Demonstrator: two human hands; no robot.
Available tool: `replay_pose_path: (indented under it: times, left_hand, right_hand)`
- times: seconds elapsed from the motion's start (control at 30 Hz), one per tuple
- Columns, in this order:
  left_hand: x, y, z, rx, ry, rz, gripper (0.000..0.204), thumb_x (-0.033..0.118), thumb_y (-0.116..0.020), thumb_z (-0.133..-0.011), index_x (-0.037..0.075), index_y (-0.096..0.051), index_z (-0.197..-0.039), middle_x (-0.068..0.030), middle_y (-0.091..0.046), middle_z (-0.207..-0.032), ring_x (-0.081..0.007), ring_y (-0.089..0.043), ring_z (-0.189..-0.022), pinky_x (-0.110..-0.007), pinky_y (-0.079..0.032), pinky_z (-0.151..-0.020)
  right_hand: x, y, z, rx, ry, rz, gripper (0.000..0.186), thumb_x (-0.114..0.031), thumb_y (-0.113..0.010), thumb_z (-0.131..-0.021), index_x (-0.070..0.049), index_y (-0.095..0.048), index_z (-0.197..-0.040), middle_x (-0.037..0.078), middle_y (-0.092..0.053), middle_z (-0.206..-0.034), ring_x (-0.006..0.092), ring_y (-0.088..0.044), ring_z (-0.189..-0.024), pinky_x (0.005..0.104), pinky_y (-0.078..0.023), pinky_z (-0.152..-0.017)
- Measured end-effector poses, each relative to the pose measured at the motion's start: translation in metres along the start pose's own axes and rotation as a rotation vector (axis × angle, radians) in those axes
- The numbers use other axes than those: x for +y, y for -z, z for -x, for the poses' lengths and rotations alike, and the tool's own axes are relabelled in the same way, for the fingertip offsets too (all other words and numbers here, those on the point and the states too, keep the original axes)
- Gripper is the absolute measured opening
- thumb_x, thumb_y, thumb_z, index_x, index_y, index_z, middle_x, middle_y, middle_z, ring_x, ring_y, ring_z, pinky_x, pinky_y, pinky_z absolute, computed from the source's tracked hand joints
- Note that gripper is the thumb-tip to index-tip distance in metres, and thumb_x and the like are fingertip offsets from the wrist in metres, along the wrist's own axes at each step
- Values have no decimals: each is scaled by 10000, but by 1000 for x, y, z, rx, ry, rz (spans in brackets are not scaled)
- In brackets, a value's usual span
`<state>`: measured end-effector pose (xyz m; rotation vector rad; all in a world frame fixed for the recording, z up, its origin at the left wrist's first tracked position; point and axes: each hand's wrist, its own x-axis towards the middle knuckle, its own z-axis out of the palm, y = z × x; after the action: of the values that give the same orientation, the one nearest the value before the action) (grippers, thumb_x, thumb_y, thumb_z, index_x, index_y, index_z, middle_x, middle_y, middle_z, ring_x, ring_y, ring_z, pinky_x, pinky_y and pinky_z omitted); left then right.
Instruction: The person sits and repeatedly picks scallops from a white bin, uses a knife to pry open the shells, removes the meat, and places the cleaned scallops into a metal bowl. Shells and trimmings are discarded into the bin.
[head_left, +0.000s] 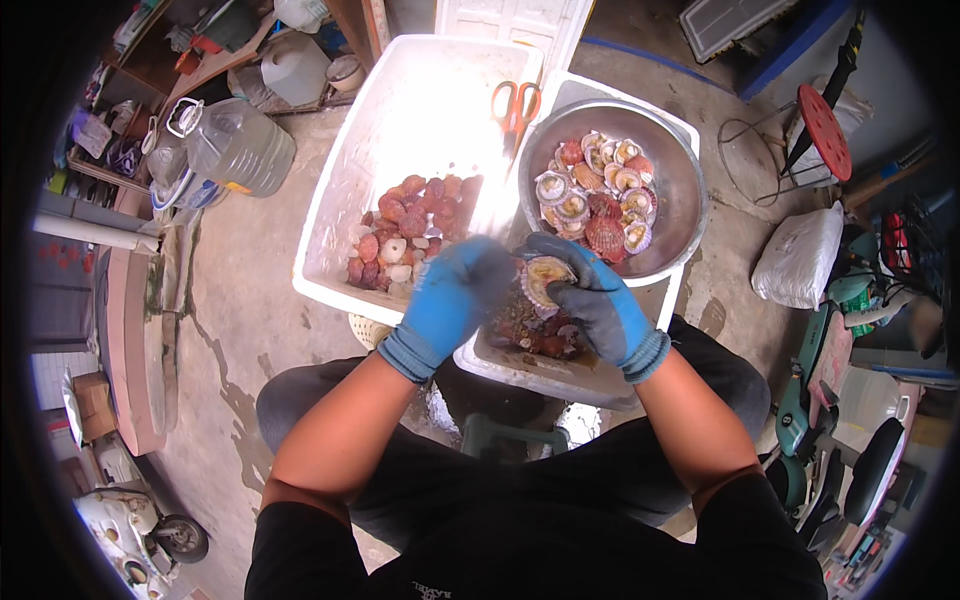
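My right hand [606,308], in a blue and grey work glove, grips an opened scallop [544,280], its pale flesh facing up in the shell. Close on its left is my left hand [448,302] in a matching glove, smeared by motion, so its fingers and anything in them cannot be made out. Dark wet scraps and shells [545,338] lie below the scallop in a pale tray [520,372]. A metal basin [688,200] beyond my right hand holds several opened scallops [600,195]. Reddish whole scallops [412,215] lie in the white box [325,235] at left.
Orange-handled scissors [515,108] rest at the box's right edge. A large clear water jug [245,150] stands on the floor at left. At right are a red round stool [824,132], a white sack [797,257] and a green scooter [800,400].
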<state>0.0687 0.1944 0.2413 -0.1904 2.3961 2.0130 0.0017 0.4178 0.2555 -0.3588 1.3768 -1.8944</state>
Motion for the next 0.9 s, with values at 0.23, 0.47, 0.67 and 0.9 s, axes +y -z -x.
replay_pose_path:
  times: [0.23, 0.47, 0.67, 0.9]
  left_hand:
    - [11, 18, 4, -301, 221, -450, 173, 147, -718, -1043, -4, -741, -1122, 20, -730, -943, -85, -630, -899, -273, -535, -845]
    - [25, -5, 0, -161, 317, 213, 208, 230, -696, -1065, 36, -689, -1140, 25, -693, -894, -72, -574, -694, -240, -484, -652]
    - [34, -13, 5, -132, 477, 392, 162, 228, -690, -1067, 67, -672, -1065, 38, -658, -852, -41, -504, -625, -228, -405, -556]
    - [21, -9, 14, 26, -380, -520, 171, 136, -694, -1018, -3, -655, -1111, -160, -715, -874, -310, -673, -649, -422, -513, -588]
  right_hand:
    - [-15, 4, 1, 116, 75, -87, 747, 96, -475, -842, 14, -441, -1583, 145, -557, -1536, 211, -495, -1451, 339, -327, -1243]
    - [-14, -2, 6, 0, 90, -99, 680, -15, -531, -894, -18, -466, -1571, 97, -566, -1505, 159, -553, -1335, 307, -450, -1121]
    - [5, -6, 6, -51, 138, -108, 666, 11, -547, -902, -15, -476, -1564, 116, -534, -1527, 143, -575, -1244, 281, -509, -974]
    - [9, 1, 5, 37, 139, 44, 613, 28, -539, -933, -7, -492, -1544, 148, -540, -1519, 138, -595, -1209, 245, -509, -937]
